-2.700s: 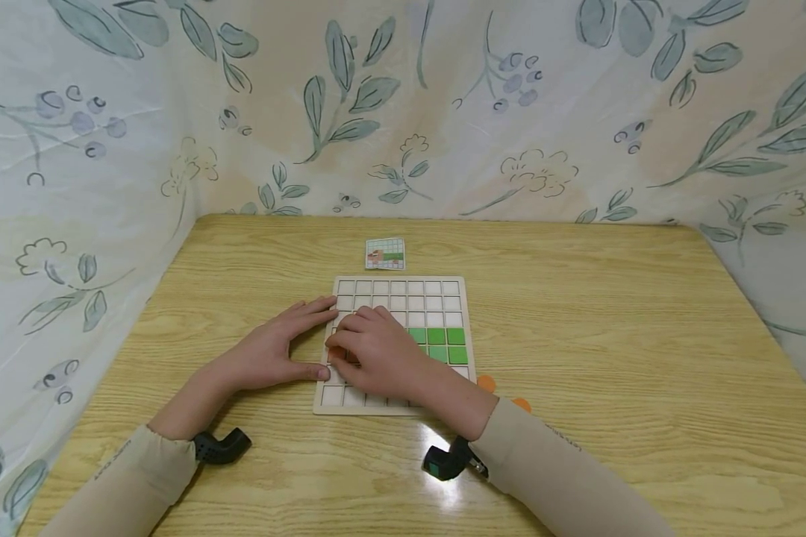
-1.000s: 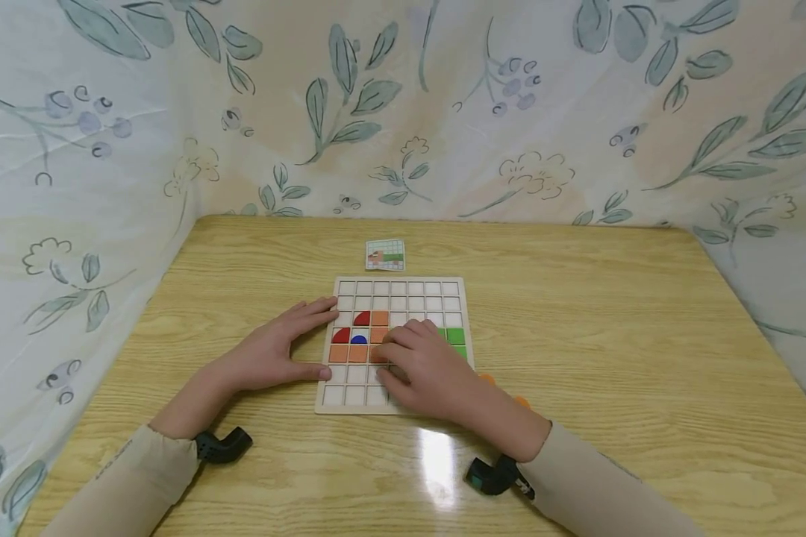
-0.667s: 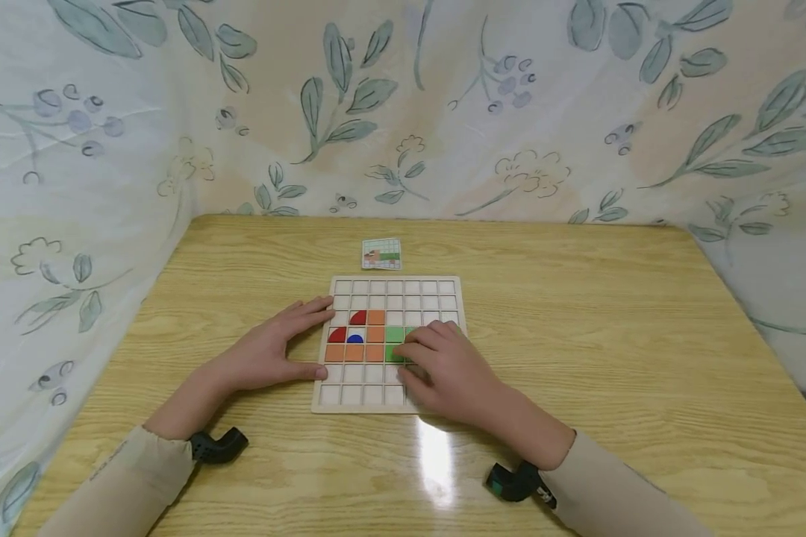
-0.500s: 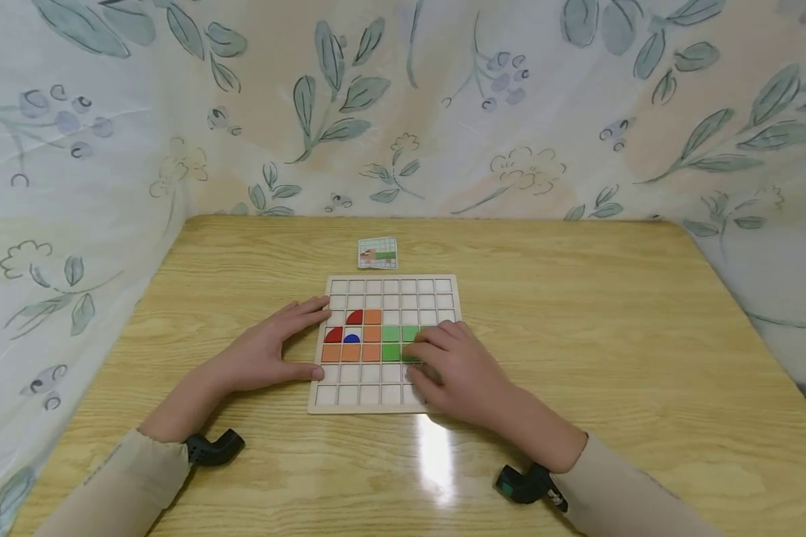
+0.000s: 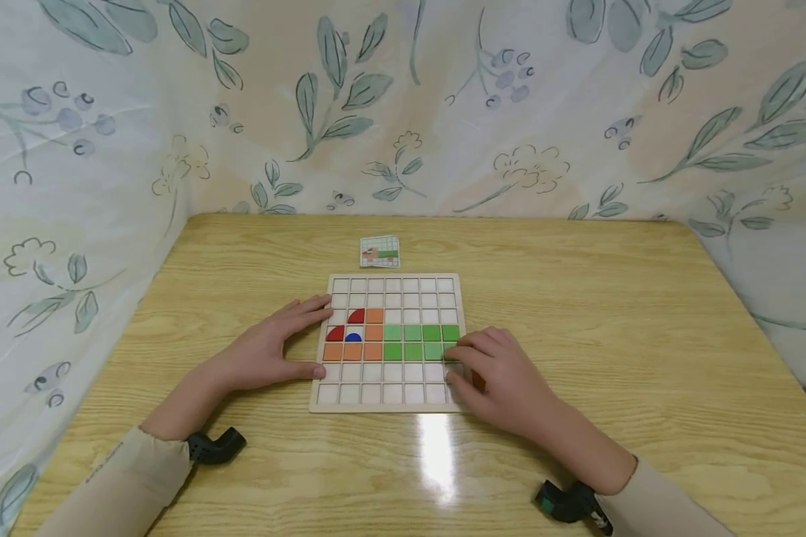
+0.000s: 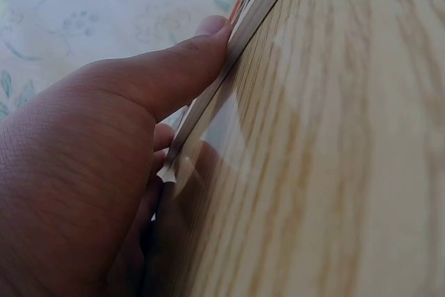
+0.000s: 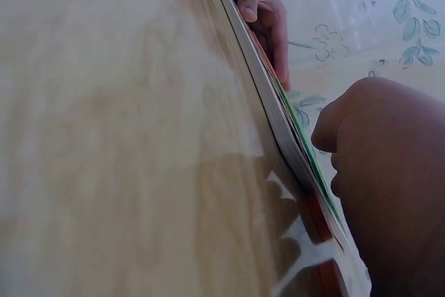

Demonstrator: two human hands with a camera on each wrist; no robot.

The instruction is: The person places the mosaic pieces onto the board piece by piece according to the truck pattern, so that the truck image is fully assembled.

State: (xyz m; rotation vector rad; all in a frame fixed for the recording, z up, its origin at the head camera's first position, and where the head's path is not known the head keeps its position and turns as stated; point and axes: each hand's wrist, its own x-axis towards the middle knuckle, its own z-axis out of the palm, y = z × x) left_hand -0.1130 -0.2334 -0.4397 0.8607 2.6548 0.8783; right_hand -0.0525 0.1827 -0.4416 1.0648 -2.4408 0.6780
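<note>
On the table lies a pale wooden grid board [image 5: 380,408] with red, orange, blue and green tiles in some cells. My left hand [image 5: 258,347] rests at its left edge, thumb and fingers spread and fairly straight against the rim. Over the right edge hovers my right hand [image 5: 507,380], fingers loosely bent, thumb and forefinger apart with no piece visible between them. Its fingertips are by the last green tile [image 5: 450,352]; whether they touch it I cannot tell. Orange pieces [image 7: 316,217] lie beside the board under this hand, mostly hidden from the head view.
A small picture card [image 5: 379,252] with a coloured grid lies behind the board. The wooden table [image 5: 611,298] extends on both sides. Leaf-patterned cloth [image 5: 403,112] hangs at the back and sides. Both wrists carry a black camera mount [image 5: 216,446].
My right hand has slid rightward across the board from the orange tiles at the left to the right edge, uncovering the green rows. The left hand keeps its place at the rim.
</note>
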